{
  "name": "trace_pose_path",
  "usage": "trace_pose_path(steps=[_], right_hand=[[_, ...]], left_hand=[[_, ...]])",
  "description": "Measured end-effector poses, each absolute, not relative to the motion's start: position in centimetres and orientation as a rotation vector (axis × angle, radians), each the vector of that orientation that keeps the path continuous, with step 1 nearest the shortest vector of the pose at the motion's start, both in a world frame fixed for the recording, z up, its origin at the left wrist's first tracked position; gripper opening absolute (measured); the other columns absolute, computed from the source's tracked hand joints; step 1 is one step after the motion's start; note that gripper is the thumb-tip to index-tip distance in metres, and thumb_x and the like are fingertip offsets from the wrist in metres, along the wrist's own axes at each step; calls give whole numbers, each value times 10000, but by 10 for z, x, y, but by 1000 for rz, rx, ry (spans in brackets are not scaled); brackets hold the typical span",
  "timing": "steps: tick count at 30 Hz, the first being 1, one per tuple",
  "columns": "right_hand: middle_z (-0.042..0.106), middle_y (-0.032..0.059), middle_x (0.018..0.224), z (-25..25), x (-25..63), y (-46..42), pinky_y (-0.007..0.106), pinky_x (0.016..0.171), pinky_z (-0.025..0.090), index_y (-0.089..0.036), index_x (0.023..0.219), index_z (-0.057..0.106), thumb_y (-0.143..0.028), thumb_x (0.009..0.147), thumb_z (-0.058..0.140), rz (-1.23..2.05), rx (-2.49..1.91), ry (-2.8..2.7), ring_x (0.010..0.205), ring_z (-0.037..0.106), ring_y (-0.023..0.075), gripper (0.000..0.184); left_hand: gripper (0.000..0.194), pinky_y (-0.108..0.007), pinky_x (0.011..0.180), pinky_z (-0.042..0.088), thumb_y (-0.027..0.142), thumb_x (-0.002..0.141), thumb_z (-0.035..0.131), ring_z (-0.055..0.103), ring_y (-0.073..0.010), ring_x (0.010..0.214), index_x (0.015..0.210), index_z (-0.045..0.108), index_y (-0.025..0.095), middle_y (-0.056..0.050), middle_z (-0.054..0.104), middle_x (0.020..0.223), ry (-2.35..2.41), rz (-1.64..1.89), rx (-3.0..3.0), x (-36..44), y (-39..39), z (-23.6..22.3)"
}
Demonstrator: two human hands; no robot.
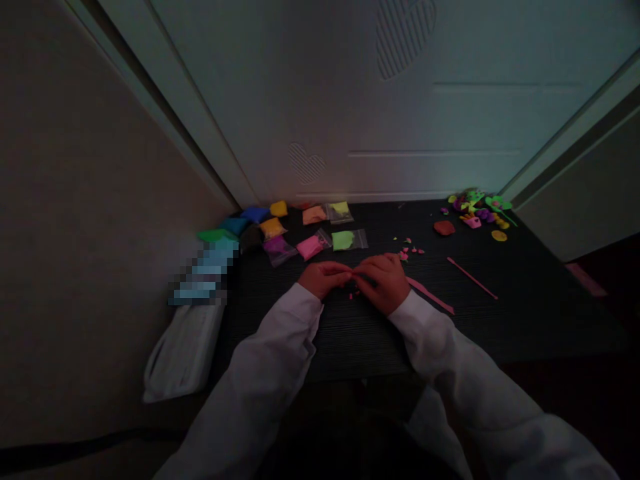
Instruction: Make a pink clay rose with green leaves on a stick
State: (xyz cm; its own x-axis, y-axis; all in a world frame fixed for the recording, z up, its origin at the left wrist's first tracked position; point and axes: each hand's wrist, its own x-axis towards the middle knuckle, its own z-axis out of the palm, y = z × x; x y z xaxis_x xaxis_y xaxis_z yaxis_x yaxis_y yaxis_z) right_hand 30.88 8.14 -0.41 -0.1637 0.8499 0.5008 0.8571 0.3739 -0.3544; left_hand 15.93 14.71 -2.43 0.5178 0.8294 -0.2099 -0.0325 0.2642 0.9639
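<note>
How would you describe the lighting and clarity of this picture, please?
Head view: dim overall, with the pale panel the brightest broad area; head view: the dark tabletop fades into shadow; head view: the left hand and right hand lie in low light, fine fingertip detail unclear; head view: blocky pixelation obscures the light-blue item.

Bright packets (310, 247) on dark table (360, 343)

A small pinkish-red piece (353, 272), its shape mostly hidden, is pinched between the left hand (323, 278) and right hand (384, 280)
</note>
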Motion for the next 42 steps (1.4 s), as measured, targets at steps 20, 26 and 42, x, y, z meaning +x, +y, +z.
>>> trace_pose_path(steps=[20, 26, 42], right_hand=[[578, -1, 737, 7, 306, 78, 309, 759, 302, -190, 714, 535, -204, 695, 493, 111, -1387, -1882, 757, 504, 130, 48], [512, -2, 702, 12, 323, 77, 273, 649, 383, -194, 712, 483, -206, 714, 467, 268, -1274, -1446, 686, 493, 123, 21], [604, 7, 852, -7, 326, 83, 344, 761, 188, -246, 830, 589, -282, 746, 461, 150, -1597, -2238, 805, 503, 147, 157]], left_hand=[[155, -206, 463, 320, 285, 548, 636, 445, -66, 458, 618, 622, 147, 11, 565, 526, 890, 653, 1247, 159, 148, -22], [176, -197, 492, 360, 210, 515, 664, 524, -80, 525, 616, 561, 110, -18, 600, 588, 854, 762, 905, 162, 147, -14], [224, -173, 482, 368, 162, 495, 683, 534, -68, 507, 630, 509, 117, -2, 599, 555, 772, 844, 810, 155, 151, -14]])
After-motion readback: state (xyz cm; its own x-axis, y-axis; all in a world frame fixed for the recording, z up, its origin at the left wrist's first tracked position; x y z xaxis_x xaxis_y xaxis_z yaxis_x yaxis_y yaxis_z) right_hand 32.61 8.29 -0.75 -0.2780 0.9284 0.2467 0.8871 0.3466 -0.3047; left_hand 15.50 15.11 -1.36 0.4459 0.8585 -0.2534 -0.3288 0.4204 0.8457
